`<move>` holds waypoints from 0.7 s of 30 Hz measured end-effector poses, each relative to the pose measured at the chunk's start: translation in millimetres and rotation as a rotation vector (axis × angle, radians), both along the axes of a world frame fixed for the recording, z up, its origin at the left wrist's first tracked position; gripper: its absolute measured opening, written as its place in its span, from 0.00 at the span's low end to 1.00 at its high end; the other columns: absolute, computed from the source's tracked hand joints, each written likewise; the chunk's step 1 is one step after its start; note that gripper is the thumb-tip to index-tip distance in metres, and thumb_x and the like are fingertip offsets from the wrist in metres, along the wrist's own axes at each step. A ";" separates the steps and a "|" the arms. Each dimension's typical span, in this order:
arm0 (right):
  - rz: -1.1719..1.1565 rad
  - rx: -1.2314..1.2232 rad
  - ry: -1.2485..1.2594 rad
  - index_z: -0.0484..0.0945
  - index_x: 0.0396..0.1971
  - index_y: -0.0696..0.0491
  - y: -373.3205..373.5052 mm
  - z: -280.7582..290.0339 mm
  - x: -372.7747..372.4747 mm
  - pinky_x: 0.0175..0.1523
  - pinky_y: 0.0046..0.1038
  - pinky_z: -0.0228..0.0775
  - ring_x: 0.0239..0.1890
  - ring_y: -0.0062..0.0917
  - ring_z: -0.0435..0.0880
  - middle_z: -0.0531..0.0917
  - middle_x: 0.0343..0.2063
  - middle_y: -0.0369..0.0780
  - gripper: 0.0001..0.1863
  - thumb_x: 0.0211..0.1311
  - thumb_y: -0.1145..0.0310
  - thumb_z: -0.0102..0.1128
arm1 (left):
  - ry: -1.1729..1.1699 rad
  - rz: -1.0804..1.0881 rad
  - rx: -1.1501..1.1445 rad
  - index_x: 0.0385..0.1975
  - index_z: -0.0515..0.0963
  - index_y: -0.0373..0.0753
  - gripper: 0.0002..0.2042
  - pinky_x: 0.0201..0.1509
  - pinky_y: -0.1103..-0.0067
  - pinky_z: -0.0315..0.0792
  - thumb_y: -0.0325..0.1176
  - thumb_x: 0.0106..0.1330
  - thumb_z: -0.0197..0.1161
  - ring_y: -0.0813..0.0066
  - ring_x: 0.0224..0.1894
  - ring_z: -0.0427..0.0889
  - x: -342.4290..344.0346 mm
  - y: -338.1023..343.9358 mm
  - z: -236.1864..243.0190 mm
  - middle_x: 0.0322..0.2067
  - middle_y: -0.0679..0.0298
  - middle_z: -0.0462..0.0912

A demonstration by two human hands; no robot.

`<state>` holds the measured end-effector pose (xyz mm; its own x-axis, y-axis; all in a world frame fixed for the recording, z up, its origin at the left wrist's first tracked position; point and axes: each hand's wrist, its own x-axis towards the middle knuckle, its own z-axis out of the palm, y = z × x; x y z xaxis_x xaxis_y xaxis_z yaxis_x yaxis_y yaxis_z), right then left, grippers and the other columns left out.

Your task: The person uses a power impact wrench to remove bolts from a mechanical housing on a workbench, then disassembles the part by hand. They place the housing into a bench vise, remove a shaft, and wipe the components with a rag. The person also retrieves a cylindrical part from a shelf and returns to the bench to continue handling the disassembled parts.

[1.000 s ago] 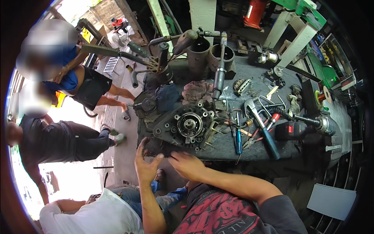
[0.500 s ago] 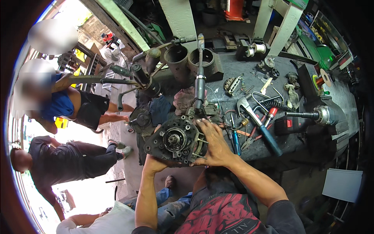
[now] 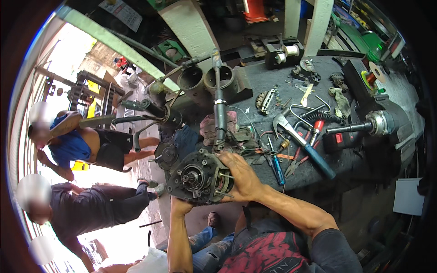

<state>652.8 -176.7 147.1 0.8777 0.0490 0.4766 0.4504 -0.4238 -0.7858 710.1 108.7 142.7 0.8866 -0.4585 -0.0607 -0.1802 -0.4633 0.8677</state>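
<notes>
An alternator (image 3: 193, 178), grimy and dark, is held at the front edge of the bench between my two hands. Its shaft and round bearing face me, and a strip of winding with thin studs shows along the right side. My left hand (image 3: 181, 207) supports it from below, its fingers hidden behind the housing. My right hand (image 3: 243, 177) is closed round the right side, thumb and fingers against the casing. Just behind it lie a round dark metal part (image 3: 166, 154) and a pinkish rag (image 3: 216, 125). A long tool with a dark grip (image 3: 220, 116) extends away from the alternator's far side.
On the bench (image 3: 255, 102) to the right are a hammer (image 3: 302, 143), a blue screwdriver (image 3: 275, 164), pliers (image 3: 296, 166) and a cordless impact wrench (image 3: 364, 129). Two metal cylinders (image 3: 191, 79) stand at the back. Several people are at the left, including one in dark clothes (image 3: 91, 204).
My hands have brought the alternator a little left and nearer to me, turning it so more of its winding side shows. The whole view has also shifted.
</notes>
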 end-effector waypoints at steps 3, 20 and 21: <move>-0.046 0.053 -0.088 0.60 0.70 0.65 2.1 11.4 -4.5 0.75 0.52 0.57 0.67 0.56 0.72 0.73 0.64 0.60 0.65 0.31 0.53 0.87 | -0.126 -0.001 0.119 0.63 0.76 0.38 0.36 0.72 0.68 0.69 0.31 0.51 0.82 0.65 0.64 0.78 -0.4 8.3 23.5 0.61 0.58 0.81; -0.657 1.271 0.500 0.66 0.66 0.61 -70.2 56.8 -250.6 0.68 0.35 0.73 0.60 0.27 0.79 0.79 0.59 0.42 0.53 0.39 0.68 0.91 | 0.124 -0.753 0.543 0.50 0.83 0.27 0.44 0.58 0.66 0.79 0.59 0.38 0.86 0.52 0.47 0.90 -102.6 -290.5 189.8 0.43 0.46 0.89; -0.675 1.323 0.399 0.69 0.64 0.62 -80.1 55.5 -261.7 0.67 0.35 0.74 0.58 0.28 0.81 0.81 0.57 0.42 0.49 0.42 0.66 0.90 | 0.110 -0.800 0.576 0.50 0.83 0.27 0.44 0.58 0.65 0.79 0.59 0.39 0.85 0.52 0.47 0.90 -111.0 -314.5 189.6 0.44 0.47 0.89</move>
<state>391.1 -256.8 202.6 0.6384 -0.6531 -0.4072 0.1426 0.6202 -0.7713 599.1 -205.8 332.3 0.3050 -0.7941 -0.5256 -0.5560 -0.5966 0.5787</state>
